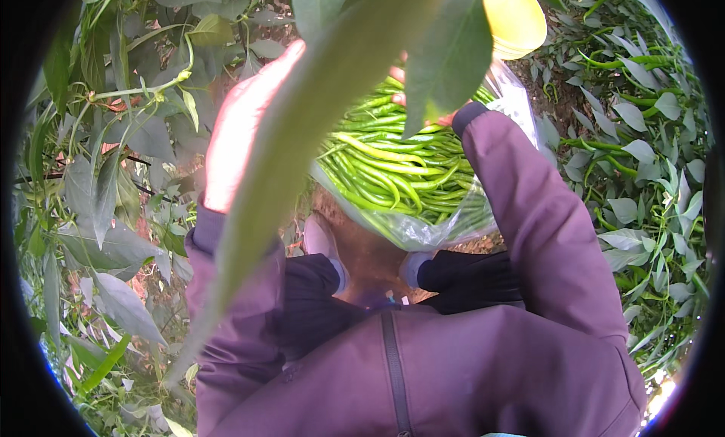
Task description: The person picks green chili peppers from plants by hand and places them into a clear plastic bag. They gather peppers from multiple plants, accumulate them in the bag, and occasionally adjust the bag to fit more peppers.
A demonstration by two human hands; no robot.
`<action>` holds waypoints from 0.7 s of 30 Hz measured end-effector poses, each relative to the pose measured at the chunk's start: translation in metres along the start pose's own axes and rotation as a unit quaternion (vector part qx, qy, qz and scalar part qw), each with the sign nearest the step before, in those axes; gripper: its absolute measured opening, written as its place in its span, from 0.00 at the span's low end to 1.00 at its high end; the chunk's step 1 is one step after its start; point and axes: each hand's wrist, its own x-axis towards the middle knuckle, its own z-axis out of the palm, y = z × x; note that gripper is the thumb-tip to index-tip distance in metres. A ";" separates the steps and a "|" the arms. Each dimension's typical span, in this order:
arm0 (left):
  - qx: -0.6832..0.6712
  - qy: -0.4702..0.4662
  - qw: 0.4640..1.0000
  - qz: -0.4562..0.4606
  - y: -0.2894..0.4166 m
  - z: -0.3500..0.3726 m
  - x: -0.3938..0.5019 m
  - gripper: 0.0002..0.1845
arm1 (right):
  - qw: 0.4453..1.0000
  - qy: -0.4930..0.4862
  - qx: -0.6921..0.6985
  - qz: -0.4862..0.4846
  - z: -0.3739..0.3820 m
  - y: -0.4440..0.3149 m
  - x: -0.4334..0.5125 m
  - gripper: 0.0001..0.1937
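Long green chili peppers (391, 171) lie heaped in a clear plastic bag (419, 236) in front of my feet. My left hand (249, 125), brightly sunlit, reaches forward at the bag's left side; a blurred leaf close to the camera hides part of it and whatever its fingers touch. My right hand (444, 120) is over the peppers at the bag's right, mostly covered by a hanging leaf (447, 52) and its sleeve cuff. A few fingertips show near the pile's upper part. Whether either hand grips anything is hidden.
Pepper plants (628, 148) with green pods grow on the right, and leafy plants (107, 176) stand close on the left. Beyond the bag is a yellow rounded object (512, 20). My shoes (320, 236) rest on bare soil just behind the bag.
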 end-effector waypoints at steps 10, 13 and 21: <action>0.010 -0.039 0.999 -0.007 0.002 -0.013 0.003 0.11 | 0.980 0.062 -0.178 0.059 0.007 -0.060 0.005 0.57; 0.021 -0.056 0.998 -0.024 0.002 -0.010 0.001 0.11 | 0.965 0.104 -0.216 0.104 0.031 -0.066 0.025 0.53; 0.030 -0.085 0.996 -0.021 -0.004 -0.006 0.002 0.16 | 0.958 0.126 -0.221 0.131 0.070 -0.061 0.063 0.44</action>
